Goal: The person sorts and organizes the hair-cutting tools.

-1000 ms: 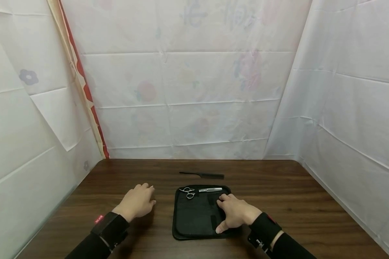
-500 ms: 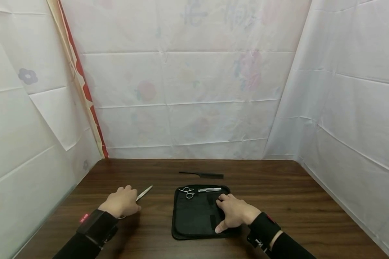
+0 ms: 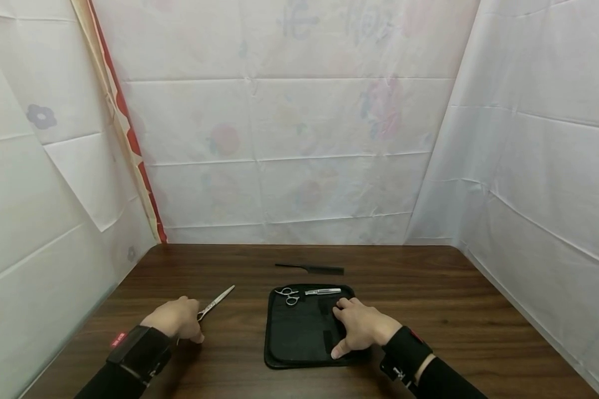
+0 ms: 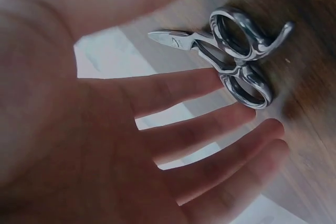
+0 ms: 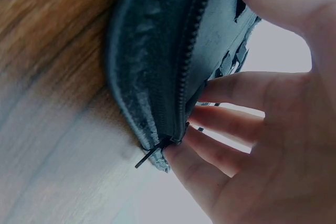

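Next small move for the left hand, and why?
Probably lift the left hand clear of the loose scissors: they lie on the table, its fingers are straight rather than gripping, and another pair sits in the case, where the right hand rests.

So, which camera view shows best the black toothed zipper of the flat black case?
The right wrist view: there the black toothed zipper is close, its separate teeth clear. The head view shows the flat black case, but its zipper is too small to discern; the left wrist view shows neither.
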`<state>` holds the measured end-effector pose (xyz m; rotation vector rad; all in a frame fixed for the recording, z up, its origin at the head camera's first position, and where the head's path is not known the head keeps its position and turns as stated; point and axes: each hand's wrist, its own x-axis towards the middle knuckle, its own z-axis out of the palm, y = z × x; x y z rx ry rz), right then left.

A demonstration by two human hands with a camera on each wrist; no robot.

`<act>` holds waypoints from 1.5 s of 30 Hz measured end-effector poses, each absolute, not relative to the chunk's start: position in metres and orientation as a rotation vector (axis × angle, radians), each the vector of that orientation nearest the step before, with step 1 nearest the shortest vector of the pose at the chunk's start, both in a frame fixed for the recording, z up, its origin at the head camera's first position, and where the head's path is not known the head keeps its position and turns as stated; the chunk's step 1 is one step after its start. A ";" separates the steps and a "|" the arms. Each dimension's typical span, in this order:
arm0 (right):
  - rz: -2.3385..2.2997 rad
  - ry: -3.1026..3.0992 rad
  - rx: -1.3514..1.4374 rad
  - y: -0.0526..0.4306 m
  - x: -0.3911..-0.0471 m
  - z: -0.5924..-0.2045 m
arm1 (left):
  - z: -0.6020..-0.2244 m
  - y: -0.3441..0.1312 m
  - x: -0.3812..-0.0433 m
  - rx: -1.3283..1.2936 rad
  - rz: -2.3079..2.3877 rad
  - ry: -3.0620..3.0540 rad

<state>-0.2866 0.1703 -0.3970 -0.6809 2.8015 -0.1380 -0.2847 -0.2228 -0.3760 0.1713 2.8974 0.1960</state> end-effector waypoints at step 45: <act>-0.120 2.799 -0.692 0.169 -0.285 -0.396 | -0.386 -0.221 -0.297 0.359 0.312 3.021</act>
